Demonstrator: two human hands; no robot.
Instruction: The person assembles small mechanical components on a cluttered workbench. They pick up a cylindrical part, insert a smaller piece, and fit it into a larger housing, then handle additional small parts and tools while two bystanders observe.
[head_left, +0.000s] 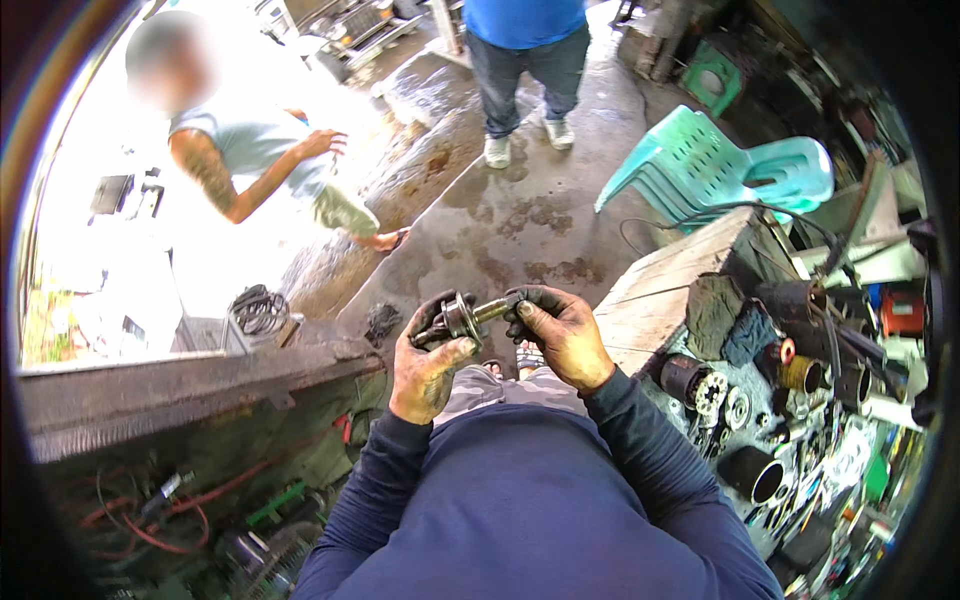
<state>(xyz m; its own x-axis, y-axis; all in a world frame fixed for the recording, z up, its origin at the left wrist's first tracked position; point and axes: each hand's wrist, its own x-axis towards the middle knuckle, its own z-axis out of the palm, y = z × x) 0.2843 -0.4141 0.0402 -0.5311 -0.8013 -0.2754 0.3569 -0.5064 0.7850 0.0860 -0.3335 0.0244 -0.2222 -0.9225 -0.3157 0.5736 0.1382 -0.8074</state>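
Note:
Between my two hands, in front of my lap, is a metal shaft with a round flange [461, 320]. My left hand [428, 365] is closed round the flanged end, thumb below and dark fingers above. My right hand [562, 335] pinches the thin end of the shaft between thumb and fingers. The shaft lies nearly level, its right end a little higher. Both hands are blackened with grease. Some of the part behind my left fingers is hidden.
At the right, a wooden bench [650, 290] holds dark rags [715, 315], a motor housing [690, 385] and many loose parts. Stacked green plastic chairs [690, 165] stand beyond. One person [240, 150] is at the left; another [525, 60] stands ahead. A metal ledge [200, 385] runs along my left.

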